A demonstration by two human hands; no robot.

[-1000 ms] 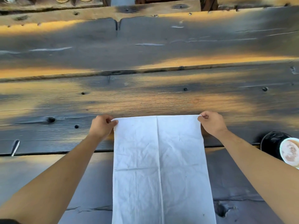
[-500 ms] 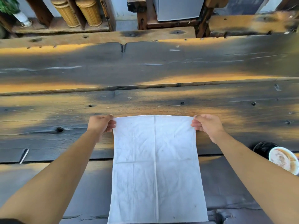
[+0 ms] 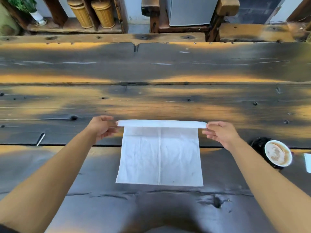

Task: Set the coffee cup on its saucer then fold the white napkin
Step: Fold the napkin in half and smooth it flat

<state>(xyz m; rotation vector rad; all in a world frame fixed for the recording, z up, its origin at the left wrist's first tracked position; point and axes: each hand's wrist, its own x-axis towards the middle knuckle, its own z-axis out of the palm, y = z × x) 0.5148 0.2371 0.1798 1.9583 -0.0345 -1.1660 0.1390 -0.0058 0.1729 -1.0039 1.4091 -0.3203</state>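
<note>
The white napkin (image 3: 159,155) lies on the dark wooden table (image 3: 151,101) in front of me, with its far edge lifted and curled back toward me. My left hand (image 3: 102,126) pinches the far left corner and my right hand (image 3: 220,133) pinches the far right corner. At the right, a white coffee cup (image 3: 277,153) with milky coffee sits on a black saucer (image 3: 257,142).
A small white object (image 3: 308,162) lies at the right edge of the table, beyond the cup. Past the table's far edge stand two bamboo containers (image 3: 92,12), a plant (image 3: 25,5) and a grey box (image 3: 191,10) on a wooden bench.
Both hands have lifted the napkin's far edge and begun rolling it back toward me. The view has tilted up, so the napkin's near edge and more of the cup now show.
</note>
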